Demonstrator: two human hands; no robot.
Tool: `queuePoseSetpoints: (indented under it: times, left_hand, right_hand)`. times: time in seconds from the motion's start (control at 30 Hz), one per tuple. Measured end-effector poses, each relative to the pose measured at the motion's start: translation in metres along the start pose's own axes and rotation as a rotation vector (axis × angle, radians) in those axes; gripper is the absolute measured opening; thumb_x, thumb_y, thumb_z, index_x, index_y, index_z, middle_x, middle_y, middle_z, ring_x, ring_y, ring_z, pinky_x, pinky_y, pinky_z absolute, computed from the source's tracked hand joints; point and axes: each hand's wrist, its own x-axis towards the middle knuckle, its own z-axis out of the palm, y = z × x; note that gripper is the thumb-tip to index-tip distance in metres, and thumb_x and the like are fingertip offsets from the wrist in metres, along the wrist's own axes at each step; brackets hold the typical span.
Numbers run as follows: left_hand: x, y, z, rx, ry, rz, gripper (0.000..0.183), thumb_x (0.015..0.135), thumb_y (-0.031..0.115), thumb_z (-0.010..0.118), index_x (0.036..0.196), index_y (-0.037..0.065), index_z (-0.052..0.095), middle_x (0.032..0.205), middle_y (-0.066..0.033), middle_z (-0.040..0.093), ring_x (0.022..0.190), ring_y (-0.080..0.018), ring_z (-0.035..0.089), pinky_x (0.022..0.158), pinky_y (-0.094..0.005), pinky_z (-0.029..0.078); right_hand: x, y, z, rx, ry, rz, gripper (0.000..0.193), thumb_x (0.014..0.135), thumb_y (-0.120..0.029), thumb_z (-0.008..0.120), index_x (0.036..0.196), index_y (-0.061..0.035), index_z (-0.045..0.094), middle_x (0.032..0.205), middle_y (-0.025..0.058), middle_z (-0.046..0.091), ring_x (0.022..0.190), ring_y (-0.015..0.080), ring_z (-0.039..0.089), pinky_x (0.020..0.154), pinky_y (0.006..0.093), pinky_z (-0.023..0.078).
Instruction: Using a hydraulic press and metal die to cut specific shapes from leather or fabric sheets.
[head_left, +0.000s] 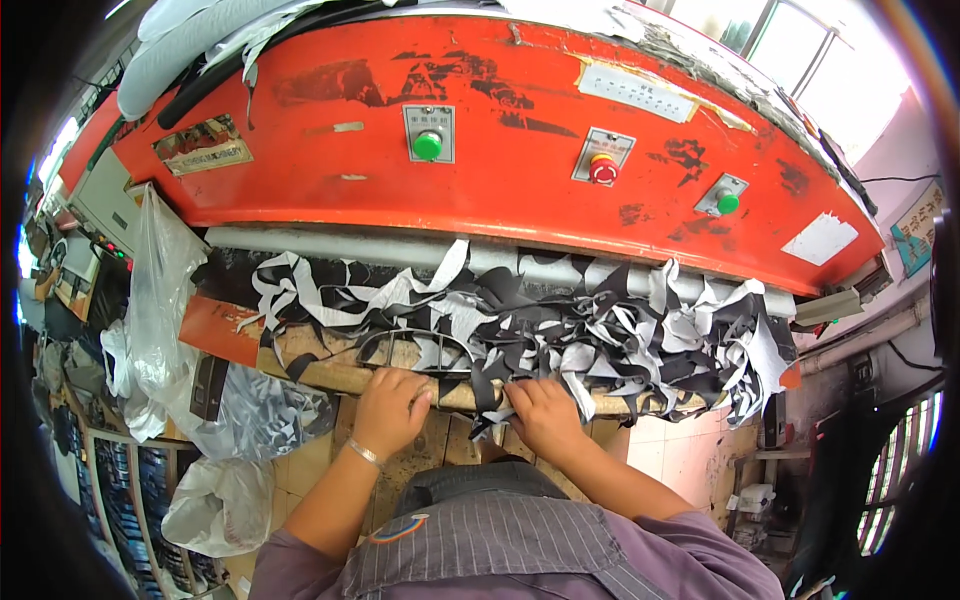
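My left hand (392, 410) is at the near edge of a worn board (330, 372), its fingers curled around the near side of a thin arched metal frame, which looks like a cutting die (418, 334). To its right, my right hand (547, 412) has bent fingers pressed onto black and white fabric scraps (590, 335) at the same edge. Its fingertips are partly hidden among the strips. The scraps lie in a tangled heap over most of the board, and some hang past its front.
Beyond the board stands a red machine (500, 160) with a green button (427, 147), a red knob (603, 170) and another green button (728, 203). Clear plastic bags (165, 300) hang at the left. A white bag (220, 507) rests below them. Racks (135, 490) stand lower left.
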Motion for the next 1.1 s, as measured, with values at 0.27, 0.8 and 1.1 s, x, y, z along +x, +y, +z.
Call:
queuePoseSetpoints:
  times: [0.27,0.8,1.1]
  left_hand:
    - [0.014,-0.004,0.009,0.081,0.009,-0.091,0.014,0.073,0.022,0.069,0.075,0.008,0.064,0.08,-0.0099,0.056,0.081,-0.0318,0.051,0.073,-0.0415,0.043]
    - [0.242,-0.076,0.111,0.078,-0.086,0.156,0.043,0.079,0.025,0.067,0.115,0.002,0.059,0.12,-0.0136,0.058,0.118,-0.0322,0.051,0.101,-0.0428,0.04]
    - [0.253,-0.094,0.109,0.035,-0.196,0.105,0.049,0.081,0.029,0.066,0.121,0.003,0.056,0.126,-0.0144,0.055,0.123,-0.0317,0.048,0.104,-0.0435,0.038]
  right_hand:
    - [0.012,0.007,-0.003,-0.027,-0.053,0.084,0.042,0.058,-0.019,0.079,0.095,-0.0076,0.063,0.087,0.0081,0.06,0.085,0.0259,0.059,0.073,0.0366,0.047]
    - [0.254,0.202,-0.003,-0.278,0.133,-0.102,0.033,0.077,-0.029,0.071,0.1,-0.0078,0.061,0.096,0.0107,0.063,0.09,0.0309,0.059,0.083,0.042,0.044]
    - [0.234,0.248,-0.082,1.068,0.714,0.494,0.022,0.097,-0.02,0.049,0.116,-0.0079,0.051,0.104,0.0057,0.06,0.096,0.0151,0.059,0.08,0.0315,0.048]
